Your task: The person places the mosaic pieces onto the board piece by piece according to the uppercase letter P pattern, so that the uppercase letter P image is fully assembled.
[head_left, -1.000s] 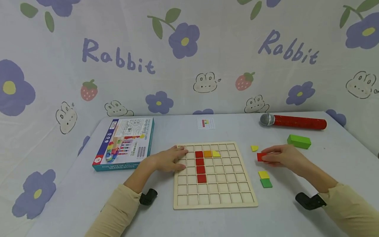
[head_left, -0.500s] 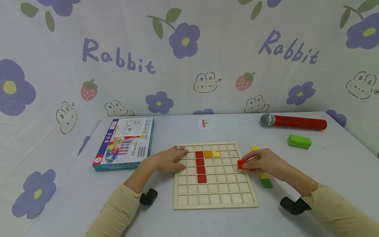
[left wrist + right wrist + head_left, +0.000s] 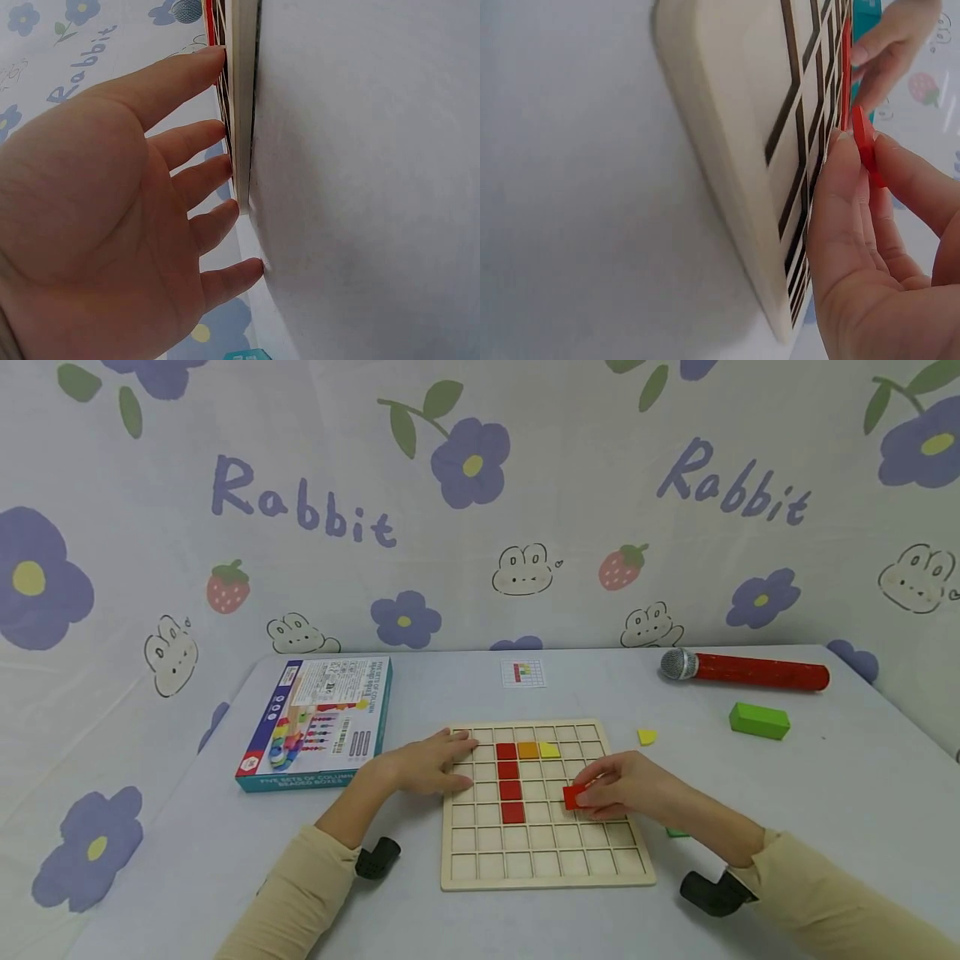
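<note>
A wooden grid board [image 3: 547, 887] lies in the middle of the table. My right hand [image 3: 633, 787] pinches a red square tile [image 3: 572, 797] between thumb and fingers, over the right half of the board. In the right wrist view the red tile [image 3: 865, 142] is tilted on edge. My left hand [image 3: 423, 764] rests with spread, straight fingers on the board's left edge; in the left wrist view its fingertips touch the rim [image 3: 244, 112]. A column of red tiles [image 3: 510, 790] sits in the grid, with an orange tile [image 3: 528, 750] and a yellow piece [image 3: 550, 750] beside the top one.
Right of the board lie a yellow piece [image 3: 647, 737] and a green tile [image 3: 677, 832], mostly hidden by my right arm. A green block [image 3: 760, 720] and a red microphone [image 3: 750, 670] are farther back. A printed card [image 3: 523, 673] and a boxed set [image 3: 315, 722] lie behind and left.
My right hand has carried the red tile leftward from the table beside the board to over the grid. Its arm now covers the loose yellow square. My left hand has stayed put.
</note>
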`<state>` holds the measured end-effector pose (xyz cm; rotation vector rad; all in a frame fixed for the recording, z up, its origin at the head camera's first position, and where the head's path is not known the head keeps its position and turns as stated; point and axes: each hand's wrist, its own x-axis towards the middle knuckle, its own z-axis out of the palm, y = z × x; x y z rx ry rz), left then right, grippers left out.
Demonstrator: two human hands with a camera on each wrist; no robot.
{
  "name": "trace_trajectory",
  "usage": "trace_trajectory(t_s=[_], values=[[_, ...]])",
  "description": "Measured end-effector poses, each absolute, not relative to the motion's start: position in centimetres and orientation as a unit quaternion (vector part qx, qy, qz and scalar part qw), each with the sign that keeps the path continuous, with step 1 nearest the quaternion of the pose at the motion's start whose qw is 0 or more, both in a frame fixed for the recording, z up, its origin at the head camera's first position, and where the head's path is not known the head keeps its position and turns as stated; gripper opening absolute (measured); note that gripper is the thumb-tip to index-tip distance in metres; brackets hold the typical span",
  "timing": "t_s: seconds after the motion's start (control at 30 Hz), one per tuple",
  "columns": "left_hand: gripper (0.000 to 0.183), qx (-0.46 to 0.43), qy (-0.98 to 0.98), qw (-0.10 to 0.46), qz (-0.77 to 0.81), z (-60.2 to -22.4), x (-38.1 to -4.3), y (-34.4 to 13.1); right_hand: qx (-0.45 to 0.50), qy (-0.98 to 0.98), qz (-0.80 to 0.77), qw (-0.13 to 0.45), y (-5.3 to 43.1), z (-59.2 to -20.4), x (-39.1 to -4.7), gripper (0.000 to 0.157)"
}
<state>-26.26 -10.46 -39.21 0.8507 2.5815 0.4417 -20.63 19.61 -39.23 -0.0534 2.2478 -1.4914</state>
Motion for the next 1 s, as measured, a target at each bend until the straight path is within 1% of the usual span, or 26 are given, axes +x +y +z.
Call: trace_trajectory(t_s=[0.4,0.63,1.0], values=[[0.065,0.303,0.917,0.204,0.162,-38.9,-26.0,-10.5,-0.061,0.775,-0.568,0.269,17.0,-39.3,-19.4,0.028],[0.065,0.299,0.919,0.200,0.162,-39.3,-26.4,-10.6,-0.073,0.786,-0.548,0.276,15.5,-39.3,-18.9,0.024],[0.065,0.303,0.919,0.195,0.161,-39.2,-26.3,-10.7,-0.056,0.790,-0.542,0.279,14.2,-39.3,-18.8,0.020]])
